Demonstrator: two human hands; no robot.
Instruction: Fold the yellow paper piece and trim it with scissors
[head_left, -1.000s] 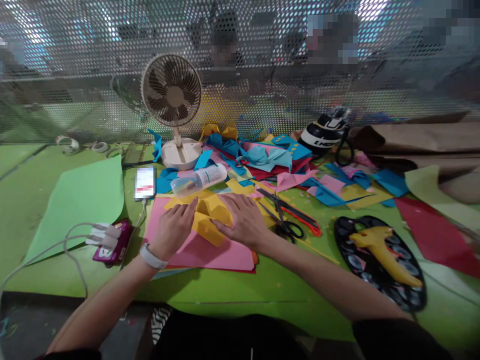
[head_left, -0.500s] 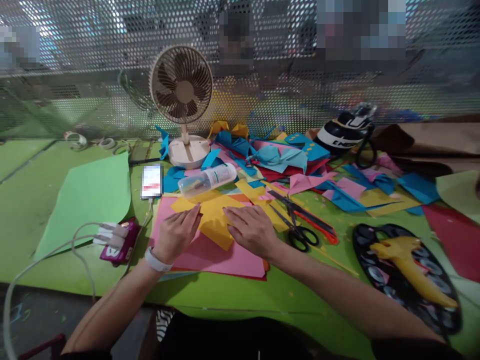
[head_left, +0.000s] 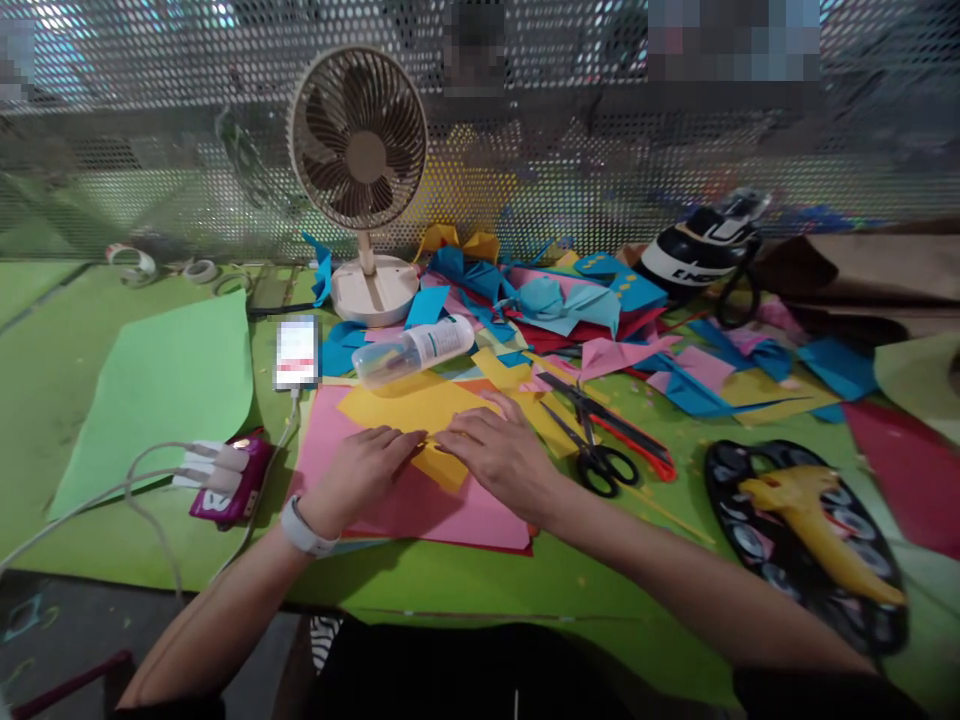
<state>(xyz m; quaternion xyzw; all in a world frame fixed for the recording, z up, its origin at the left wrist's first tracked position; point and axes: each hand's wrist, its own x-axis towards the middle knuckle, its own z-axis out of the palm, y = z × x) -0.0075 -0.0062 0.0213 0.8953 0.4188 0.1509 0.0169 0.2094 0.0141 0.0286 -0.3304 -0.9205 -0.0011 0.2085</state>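
Head view: left hand (head_left: 360, 475) and right hand (head_left: 499, 452) lie flat at frame centre, fingers released and pressing a yellow paper (head_left: 409, 410), gripping nothing. Yellow paper sits on a pink sheet (head_left: 420, 505) on the green tabletop (head_left: 525, 580). Scissors (head_left: 592, 445) just right of the right hand, glue bottle (head_left: 412, 350) above, fan (head_left: 360, 140) upper centre.

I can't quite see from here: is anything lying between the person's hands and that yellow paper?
Nothing visible does. The left hand and the right hand both rest flat on the yellow paper, which lies on a pink sheet. The scissors lie off to the right.
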